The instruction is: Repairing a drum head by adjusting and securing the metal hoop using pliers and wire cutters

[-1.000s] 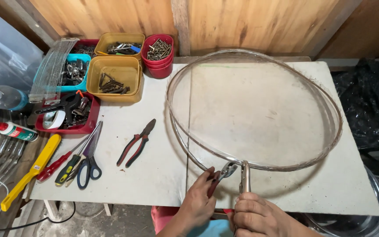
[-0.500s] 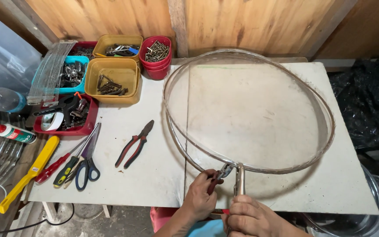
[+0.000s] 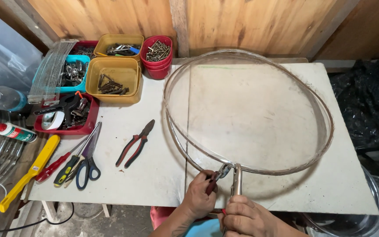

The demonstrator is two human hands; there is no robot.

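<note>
A large hoop of coiled metal wire [image 3: 325, 109] lies on the white table [image 3: 154, 175], its near side at the table's front edge. My left hand [image 3: 198, 197] grips red-handled pliers [image 3: 218, 174] whose jaws bite the hoop at its nearest point. My right hand [image 3: 242, 215] is closed on a short metal piece [image 3: 237, 180] that stands up from the fist to the hoop, right beside the plier jaws.
Spare red-and-black pliers [image 3: 136, 143] lie left of the hoop. Scissors [image 3: 87, 153], screwdrivers [image 3: 62, 162] and a yellow tool [image 3: 29, 172] rest at the front left. Yellow, red and blue tubs [image 3: 112, 79] of hardware stand at the back left. A black bag [image 3: 369, 101] sits to the right.
The view has shifted slightly and the hoop sits a little differently in frame. Both hands hold the same grip at the hoop's near side.
</note>
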